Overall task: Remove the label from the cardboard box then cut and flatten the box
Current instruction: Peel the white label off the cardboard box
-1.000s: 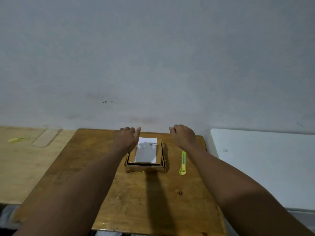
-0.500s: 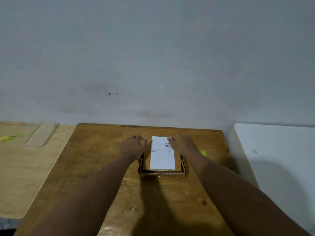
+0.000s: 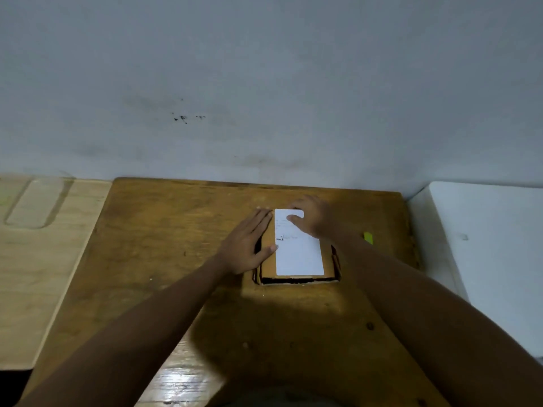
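Brown wooden table (image 3: pixel 164 259), worn and glossy near the front edge, pushed against a pale scuffed wall (image 3: pixel 264 83). Left hand (image 3: pixel 246 245) lies flat with fingers straight, pressing the left side of the cardboard box (image 3: pixel 269 259), thumb touching the label's left edge. Right hand (image 3: pixel 311 218) rests over the far right corner of the label (image 3: pixel 298 248), fingers bent down at that corner; whether a fingertip has caught the edge cannot be told. Box sits low and flat-topped at the middle of the table toward the wall, plain brown card with dark gaps along its near and side edges, as if the flaps stand a little loose. Label is a smooth white rectangle with rounded corners and faint print near the top, lying fully flat on the lid. Judgement: task is at its very start. Label appears wholly stuck, no corner lifted; box uncut and in full shape. Peeling, cutting and flattening all remain. Small yellow-green object (image 3: pixel 368 237) shows just past the right forearm, mostly hidden; cannot be identified from here. Lighter wooden board (image 3: pixel 44 274) adjoins the table on the left, white surface (image 3: pixel 484 245) on the right.
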